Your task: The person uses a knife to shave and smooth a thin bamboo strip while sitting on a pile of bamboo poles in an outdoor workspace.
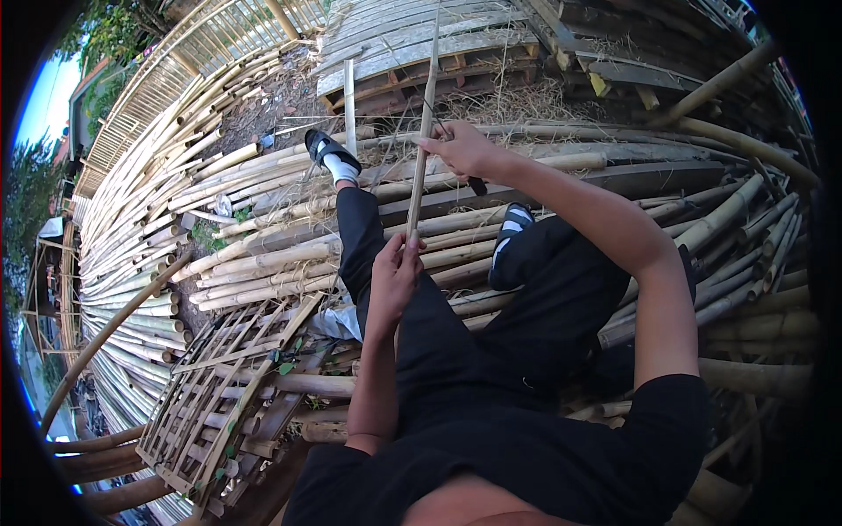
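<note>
A long, narrow bamboo strip [423,167] stands up lengthwise in front of me, running from my lap toward the wooden pallet. My left hand [397,273] is closed around its lower part, thumb along the strip. Farther up, my right hand [465,151] is closed on a knife-like tool, whose dark handle [477,186] sticks out below the fist. A thin dark part of that tool shows by the strip; most of it is hidden by the fingers. The fingertips of my right hand are at the strip's edge.
Bamboo poles [263,263] lie in wide rows under and around my outstretched legs. A slatted bamboo panel [210,394] leans at the lower left. Wooden pallets [421,53] are stacked at the far side. A bamboo rail [728,83] slants in at the upper right.
</note>
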### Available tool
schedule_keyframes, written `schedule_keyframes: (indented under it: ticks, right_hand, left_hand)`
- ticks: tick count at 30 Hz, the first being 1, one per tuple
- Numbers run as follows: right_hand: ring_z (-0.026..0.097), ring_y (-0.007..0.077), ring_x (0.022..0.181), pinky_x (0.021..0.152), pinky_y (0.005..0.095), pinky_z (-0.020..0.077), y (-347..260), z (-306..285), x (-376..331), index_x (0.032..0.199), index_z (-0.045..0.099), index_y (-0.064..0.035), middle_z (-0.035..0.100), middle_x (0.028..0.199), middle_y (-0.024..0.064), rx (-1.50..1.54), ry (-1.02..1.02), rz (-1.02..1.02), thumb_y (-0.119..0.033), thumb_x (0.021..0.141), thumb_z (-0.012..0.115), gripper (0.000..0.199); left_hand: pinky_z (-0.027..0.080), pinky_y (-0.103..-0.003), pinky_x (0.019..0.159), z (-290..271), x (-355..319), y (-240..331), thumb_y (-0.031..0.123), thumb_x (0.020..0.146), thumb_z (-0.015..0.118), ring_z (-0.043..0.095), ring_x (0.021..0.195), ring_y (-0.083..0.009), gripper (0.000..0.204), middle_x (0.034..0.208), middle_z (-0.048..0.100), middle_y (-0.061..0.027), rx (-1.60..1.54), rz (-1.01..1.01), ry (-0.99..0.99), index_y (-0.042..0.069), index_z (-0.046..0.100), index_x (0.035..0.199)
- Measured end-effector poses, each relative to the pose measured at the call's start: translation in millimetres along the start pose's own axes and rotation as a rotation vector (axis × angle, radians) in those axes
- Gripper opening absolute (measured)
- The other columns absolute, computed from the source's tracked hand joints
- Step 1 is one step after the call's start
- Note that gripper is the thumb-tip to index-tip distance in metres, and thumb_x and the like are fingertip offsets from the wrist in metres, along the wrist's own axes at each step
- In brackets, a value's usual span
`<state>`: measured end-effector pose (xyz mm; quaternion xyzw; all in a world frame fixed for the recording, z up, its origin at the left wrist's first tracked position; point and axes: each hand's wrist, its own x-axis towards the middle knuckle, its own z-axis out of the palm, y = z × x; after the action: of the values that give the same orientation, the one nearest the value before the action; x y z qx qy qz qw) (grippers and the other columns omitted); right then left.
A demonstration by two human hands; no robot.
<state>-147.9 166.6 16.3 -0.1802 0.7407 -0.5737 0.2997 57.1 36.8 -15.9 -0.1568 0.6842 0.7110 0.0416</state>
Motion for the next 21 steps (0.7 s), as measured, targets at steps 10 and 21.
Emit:
schedule_keyframes:
  ticks: [10,21]
  right_hand:
    - [0.025,0.0043,0.038,0.037,0.0244,0.0209,-10,-12,-2,0.081,0.049,-0.0098,0.031,0.048,-0.0072,0.181,0.064,0.001,-0.029,0.094,0.058,0.025]
    - [0.050,0.0196,0.047,0.048,0.0356,0.0401,3,-14,7,0.085,0.060,-0.0002,0.052,0.057,0.0094,-0.478,0.209,-0.155,-0.031,0.088,0.062,0.031]
  left_hand:
    - [0.037,-0.020,0.040,-30,-32,-11,0.031,0.100,0.043,0.042,0.042,-0.0046,0.030,0.060,0.044,0.0020,-0.153,-0.200,-0.205,0.004,0.054,0.101]
    - [0.020,-0.018,0.040,-34,-21,-12,0.025,0.100,0.044,0.026,0.046,0.0011,0.025,0.057,0.031,0.0097,-0.165,-0.086,-0.066,0.004,0.056,0.097]
